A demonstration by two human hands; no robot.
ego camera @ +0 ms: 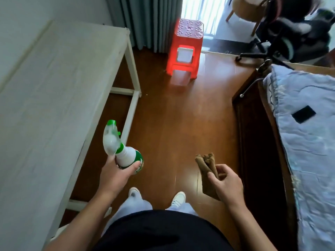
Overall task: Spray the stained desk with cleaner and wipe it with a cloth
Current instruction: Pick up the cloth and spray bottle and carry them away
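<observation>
At far left: desk [54,84], with a long flat white top, faint wood grain and square white legs. Just right of the desk's front edge: spray bottle [125,154], smooth white plastic with a green collar and nozzle tip, head pointing away from the person. Left hand [116,175] grips it, fingers wrapped round the body below the neck. Further right, well apart from the desk: cloth [206,165], brown, soft, folded into a thick strip. Right hand [226,183] pinches it between thumb and curled fingers; the folded end sticks out above the fingertips.

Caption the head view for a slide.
Standing beside the white desk, left hand holds the spray bottle, right hand holds a folded brown cloth.
</observation>
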